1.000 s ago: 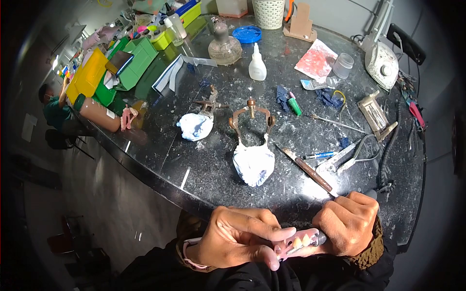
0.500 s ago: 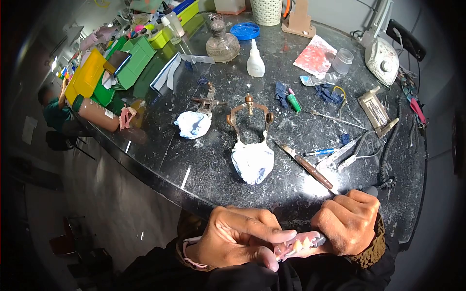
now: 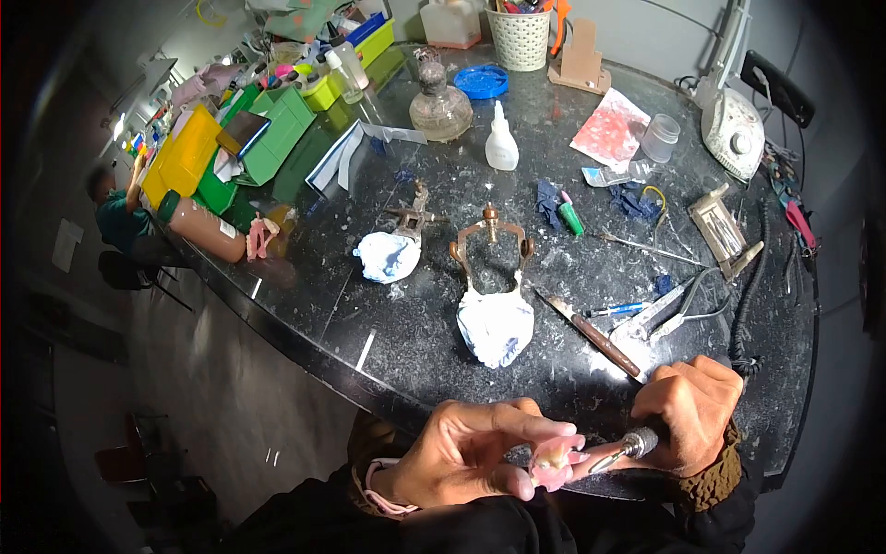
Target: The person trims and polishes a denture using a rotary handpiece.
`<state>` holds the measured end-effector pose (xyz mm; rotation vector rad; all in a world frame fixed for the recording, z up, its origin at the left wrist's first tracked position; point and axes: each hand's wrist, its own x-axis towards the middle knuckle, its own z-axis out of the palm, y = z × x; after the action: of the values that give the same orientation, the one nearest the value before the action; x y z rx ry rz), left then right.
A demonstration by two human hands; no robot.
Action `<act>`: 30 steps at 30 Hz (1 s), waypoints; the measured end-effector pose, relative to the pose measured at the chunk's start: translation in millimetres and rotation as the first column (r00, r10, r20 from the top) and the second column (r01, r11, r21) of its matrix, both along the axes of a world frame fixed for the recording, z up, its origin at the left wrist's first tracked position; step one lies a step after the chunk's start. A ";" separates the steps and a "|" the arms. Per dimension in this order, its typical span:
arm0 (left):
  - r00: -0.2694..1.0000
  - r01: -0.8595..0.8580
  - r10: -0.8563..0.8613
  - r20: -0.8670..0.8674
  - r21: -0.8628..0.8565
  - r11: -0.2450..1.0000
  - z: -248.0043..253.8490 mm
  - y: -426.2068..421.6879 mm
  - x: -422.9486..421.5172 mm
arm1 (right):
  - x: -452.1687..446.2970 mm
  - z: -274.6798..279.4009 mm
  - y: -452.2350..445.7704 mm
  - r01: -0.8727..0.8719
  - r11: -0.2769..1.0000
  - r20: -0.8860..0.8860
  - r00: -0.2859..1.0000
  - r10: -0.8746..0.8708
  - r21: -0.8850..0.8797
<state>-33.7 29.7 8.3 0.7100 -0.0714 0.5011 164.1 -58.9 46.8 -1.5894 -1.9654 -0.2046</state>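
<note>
Where the left hand works: at the near edge of the worktop, thumb and fingers pinched on a pink denture.
Right hand: curled closed around a drill, its bit pointing towards the denture; I cannot tell whether they touch.
Denture: between the two hands, in front of the person's dark clothing.
Knife: slanting across the worktop, its near end just beside the right hand.
Beyond the knife: a blue pen and pliers, with a coiled cable near the right-hand edge.
Ahead: a white lump on a metal frame, well inside the edge.
Open room: bare worktop from that lump leftwards to the curved edge.
</note>
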 end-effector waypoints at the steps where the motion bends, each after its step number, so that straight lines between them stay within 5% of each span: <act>1: 0.999 0.012 -0.012 0.030 -0.024 1.000 -0.7 -0.5 2.1 | 0.1 -0.9 -1.3 0.019 1.000 -0.026 0.999 -0.019 -0.005; 5: 0.999 0.033 -0.035 -0.036 -0.062 0.998 0.0 -1.4 -2.3 | 12.7 -13.3 -3.0 -0.049 0.983 -0.211 0.974 0.086 0.177; 10: 0.991 -0.019 0.014 -0.136 -0.034 0.999 5.2 -5.2 -0.8 | 2.2 12.6 7.5 -0.127 0.990 0.073 0.990 0.123 0.061; 16: 0.971 -0.112 0.106 -0.212 -0.018 0.994 9.5 -10.7 1.5 | -3.3 -5.1 8.8 -0.097 0.995 0.058 0.994 0.096 0.004; 22: 0.983 -0.088 0.119 -0.139 0.212 0.973 2.3 -2.4 0.9 | -2.8 -5.8 9.1 -0.219 0.976 0.101 0.971 0.219 -0.010; 30: 0.981 -0.125 0.151 -0.124 0.198 0.972 4.7 -2.1 1.5 | -7.2 -3.9 6.0 -0.162 0.984 0.095 0.981 0.168 -0.068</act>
<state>-32.2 27.6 13.0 0.9388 0.0616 0.5820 156.9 -52.9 42.9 -1.4686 -2.1884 -0.1636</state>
